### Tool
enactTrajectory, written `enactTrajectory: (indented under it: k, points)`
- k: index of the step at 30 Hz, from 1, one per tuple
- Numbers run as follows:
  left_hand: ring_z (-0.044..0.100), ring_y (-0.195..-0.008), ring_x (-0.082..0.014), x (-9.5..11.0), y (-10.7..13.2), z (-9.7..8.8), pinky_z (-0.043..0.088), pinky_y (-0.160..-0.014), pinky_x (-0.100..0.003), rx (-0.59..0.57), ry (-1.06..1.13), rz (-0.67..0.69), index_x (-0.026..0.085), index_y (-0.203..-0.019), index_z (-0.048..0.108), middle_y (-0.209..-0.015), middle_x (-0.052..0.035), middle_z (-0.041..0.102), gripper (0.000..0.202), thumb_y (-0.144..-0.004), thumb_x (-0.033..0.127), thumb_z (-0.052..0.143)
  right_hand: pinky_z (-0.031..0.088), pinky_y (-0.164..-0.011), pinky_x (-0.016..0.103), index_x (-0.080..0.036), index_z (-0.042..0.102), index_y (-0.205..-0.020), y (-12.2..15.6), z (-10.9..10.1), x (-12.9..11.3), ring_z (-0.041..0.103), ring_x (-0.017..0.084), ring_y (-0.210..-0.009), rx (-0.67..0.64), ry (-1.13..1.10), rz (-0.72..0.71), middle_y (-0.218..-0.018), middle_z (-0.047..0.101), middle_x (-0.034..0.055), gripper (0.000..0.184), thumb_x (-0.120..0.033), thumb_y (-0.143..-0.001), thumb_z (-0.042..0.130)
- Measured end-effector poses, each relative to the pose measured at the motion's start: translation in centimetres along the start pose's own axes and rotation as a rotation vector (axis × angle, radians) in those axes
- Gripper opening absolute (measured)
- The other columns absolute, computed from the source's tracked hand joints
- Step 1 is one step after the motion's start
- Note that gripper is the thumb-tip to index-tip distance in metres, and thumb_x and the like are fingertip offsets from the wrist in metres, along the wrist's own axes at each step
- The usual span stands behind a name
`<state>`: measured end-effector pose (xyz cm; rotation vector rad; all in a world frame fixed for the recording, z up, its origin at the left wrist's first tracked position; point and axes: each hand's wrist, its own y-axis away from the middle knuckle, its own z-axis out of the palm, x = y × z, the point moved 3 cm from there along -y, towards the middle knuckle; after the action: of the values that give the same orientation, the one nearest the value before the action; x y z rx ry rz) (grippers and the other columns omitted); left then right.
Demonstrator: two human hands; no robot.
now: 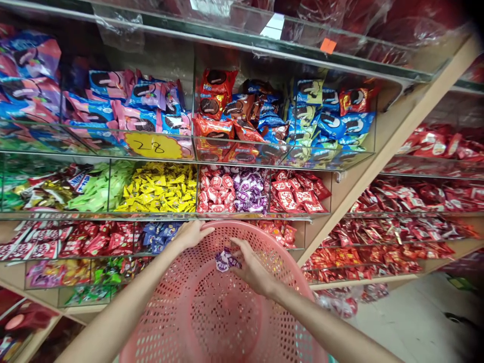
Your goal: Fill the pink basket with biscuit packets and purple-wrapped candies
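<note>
A pink perforated plastic basket (298,282) is tilted toward me against the shelves. My left hand (192,235) is closed over its far rim, left of centre. Inside the basket's opening, my right hand (251,266) has its fingers curled round a few purple-and-white wrapped candies (226,259). Just above the far rim lie more purple wrapped candies (249,189) in a shelf bin, beside red-and-white wrapped candies (216,190). The basket's bottom shows through its holes, with no other candies visible in it.
Clear-fronted shelves hold yellow candy packets (161,189), red packets (298,191) and blue packets (161,237). Higher up are blue cookie packs (346,123) and a yellow price tag (153,146) reading 28. A wooden divider (378,166) slants at right, with more red packets (408,196) beyond.
</note>
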<state>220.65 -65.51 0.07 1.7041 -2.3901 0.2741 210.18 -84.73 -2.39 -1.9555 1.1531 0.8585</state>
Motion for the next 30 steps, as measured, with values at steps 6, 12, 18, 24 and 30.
enactTrajectory:
  k: [6,12,18,24,30]
  points:
    - [0.062,-0.078,-0.0236,0.1,-0.1,0.0,0.041,-0.065,-0.029,-0.026,-0.006,0.006,0.023,-0.085,0.062,-0.081,-0.0069,0.067,0.054,-0.079,0.063,0.027,0.031,-0.101,0.037,-0.025,0.013,-0.138,-2.3,-0.6,-0.4,0.035,0.019,-0.123,-0.248,0.331,-0.112,-0.135,0.034,0.0092,0.079,-0.003,-0.069,0.046]
    - [0.062,-0.084,-0.0249,0.1,-0.1,0.0,0.041,-0.066,-0.029,-0.011,-0.012,-0.001,0.023,-0.084,0.062,-0.087,-0.0082,0.067,0.055,-0.079,0.064,0.026,0.031,-0.100,0.037,-0.018,0.014,-0.138,-5.1,0.7,0.8,0.035,0.018,-0.124,-0.344,0.593,-0.207,-0.138,0.034,0.0111,0.072,-0.002,-0.072,0.039]
    - [0.061,-0.085,-0.0255,0.1,-0.1,0.0,0.042,-0.069,-0.030,-0.009,-0.014,-0.001,0.023,-0.084,0.062,-0.087,-0.0083,0.067,0.052,-0.079,0.062,0.028,0.032,-0.099,0.035,-0.019,0.018,-0.136,-5.8,2.8,0.9,0.042,0.016,-0.118,-0.393,0.690,-0.289,-0.130,0.044,0.0099,0.061,-0.004,-0.079,0.034]
    - [0.062,-0.084,-0.0244,0.3,0.1,-0.2,0.041,-0.067,-0.027,-0.008,-0.034,-0.031,0.022,-0.081,0.061,-0.086,-0.0082,0.067,0.050,-0.079,0.061,0.030,0.042,-0.086,0.032,-0.021,0.019,-0.135,-6.7,4.7,0.9,0.049,0.018,-0.106,-0.463,0.750,-0.412,-0.116,0.054,0.0092,0.060,-0.006,-0.080,0.036]
    - [0.063,-0.083,-0.0232,0.1,0.1,-0.1,0.040,-0.064,-0.026,0.012,-0.048,-0.029,0.021,-0.080,0.060,-0.084,-0.0078,0.068,0.048,-0.081,0.059,0.031,0.043,-0.082,0.034,-0.020,0.032,-0.129,-6.5,6.2,1.7,0.049,0.020,-0.098,-0.455,0.869,-0.429,-0.106,0.057,0.0082,0.049,-0.007,-0.081,0.036]
